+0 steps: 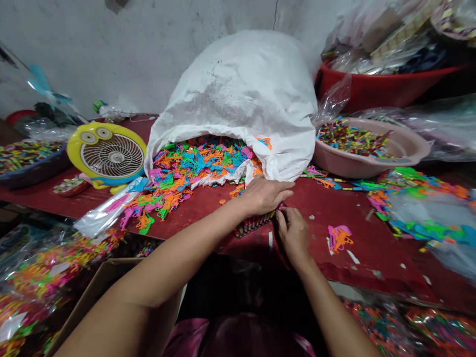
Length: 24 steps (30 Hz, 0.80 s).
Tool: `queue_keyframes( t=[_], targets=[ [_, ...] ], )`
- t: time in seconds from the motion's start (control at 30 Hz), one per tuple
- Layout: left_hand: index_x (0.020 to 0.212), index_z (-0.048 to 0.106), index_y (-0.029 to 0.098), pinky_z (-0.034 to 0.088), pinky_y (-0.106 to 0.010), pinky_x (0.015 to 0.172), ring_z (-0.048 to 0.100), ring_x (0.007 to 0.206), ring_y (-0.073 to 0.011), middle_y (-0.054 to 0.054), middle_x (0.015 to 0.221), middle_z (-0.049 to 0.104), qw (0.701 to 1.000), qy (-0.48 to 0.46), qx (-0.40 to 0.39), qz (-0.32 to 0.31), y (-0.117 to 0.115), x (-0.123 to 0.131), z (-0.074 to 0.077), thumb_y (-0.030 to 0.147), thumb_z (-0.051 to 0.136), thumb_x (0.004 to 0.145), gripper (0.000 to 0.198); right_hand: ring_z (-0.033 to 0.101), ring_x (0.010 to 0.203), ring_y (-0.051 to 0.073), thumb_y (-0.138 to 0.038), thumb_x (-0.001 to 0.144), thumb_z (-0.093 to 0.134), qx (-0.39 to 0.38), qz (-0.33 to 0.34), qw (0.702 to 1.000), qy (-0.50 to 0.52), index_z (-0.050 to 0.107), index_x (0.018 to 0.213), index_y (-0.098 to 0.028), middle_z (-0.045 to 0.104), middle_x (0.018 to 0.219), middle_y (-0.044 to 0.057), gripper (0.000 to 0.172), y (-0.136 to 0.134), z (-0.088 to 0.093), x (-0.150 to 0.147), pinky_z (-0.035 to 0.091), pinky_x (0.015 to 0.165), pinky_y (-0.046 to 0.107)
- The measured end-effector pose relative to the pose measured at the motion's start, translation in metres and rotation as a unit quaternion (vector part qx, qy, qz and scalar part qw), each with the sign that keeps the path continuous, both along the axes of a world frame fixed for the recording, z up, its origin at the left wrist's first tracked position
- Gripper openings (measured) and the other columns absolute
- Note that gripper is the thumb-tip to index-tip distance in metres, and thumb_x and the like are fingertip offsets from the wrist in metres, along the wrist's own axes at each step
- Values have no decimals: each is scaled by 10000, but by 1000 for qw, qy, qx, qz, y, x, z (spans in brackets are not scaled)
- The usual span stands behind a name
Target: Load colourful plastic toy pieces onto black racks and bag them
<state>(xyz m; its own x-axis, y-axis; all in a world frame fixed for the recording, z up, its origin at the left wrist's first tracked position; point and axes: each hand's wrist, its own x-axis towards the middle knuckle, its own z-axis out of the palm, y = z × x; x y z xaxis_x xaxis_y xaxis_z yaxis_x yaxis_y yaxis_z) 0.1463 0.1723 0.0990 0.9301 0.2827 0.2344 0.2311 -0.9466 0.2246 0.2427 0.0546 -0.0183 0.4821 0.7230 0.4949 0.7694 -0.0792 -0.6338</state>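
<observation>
My left hand [265, 195] reaches over a small dark tray [240, 235], its fingers stretched out to the right. Under it, a row of small colourful wrapped tubes [253, 224] fills the tray, partly hidden by the hand. At the tray's right end, my right hand [293, 232] has its fingers bent in a pinch by a small pink bit [281, 205]; what they hold is too small to make out. Just behind the hands, a big white sack [245, 84] lies on its side, with bright plastic toy pieces [208, 158] spilling from its mouth.
A yellow cartoon fan [76, 148] stands left on the red table [316, 198]. To the right are a pink basin [401, 144] of small wrapped tubes and a large red basin [386, 87]. Loose orange and pink toys [339, 239] lie right of my hands. A cardboard box [87, 297] sits below.
</observation>
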Motion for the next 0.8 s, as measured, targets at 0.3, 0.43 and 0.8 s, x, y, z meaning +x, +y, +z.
queue_keyframes(
  t=[0.3,0.43,0.8],
  targets=[
    [939,629,165,441,-375,919,660,935,-230,-94,981,722,997,18,47,55,-2,3,1,321,355,978,317,491,657,179,-355,957,367,-47,49,997,36,484,741,-225,564,714,40,278,8,5,9,332,619,293],
    [944,625,167,430,-379,920,667,937,-236,-98,968,733,998,14,34,47,-1,3,1,317,350,982,316,481,603,164,-419,935,399,-68,105,986,109,429,701,-240,524,613,1,296,8,6,18,342,590,280],
    [1201,626,245,418,-383,882,643,1008,-253,-77,1066,706,999,29,26,13,-1,-1,4,407,329,1003,392,538,689,180,-387,903,453,-107,177,977,57,559,843,-195,635,782,51,227,12,4,35,390,650,286]
  ],
)
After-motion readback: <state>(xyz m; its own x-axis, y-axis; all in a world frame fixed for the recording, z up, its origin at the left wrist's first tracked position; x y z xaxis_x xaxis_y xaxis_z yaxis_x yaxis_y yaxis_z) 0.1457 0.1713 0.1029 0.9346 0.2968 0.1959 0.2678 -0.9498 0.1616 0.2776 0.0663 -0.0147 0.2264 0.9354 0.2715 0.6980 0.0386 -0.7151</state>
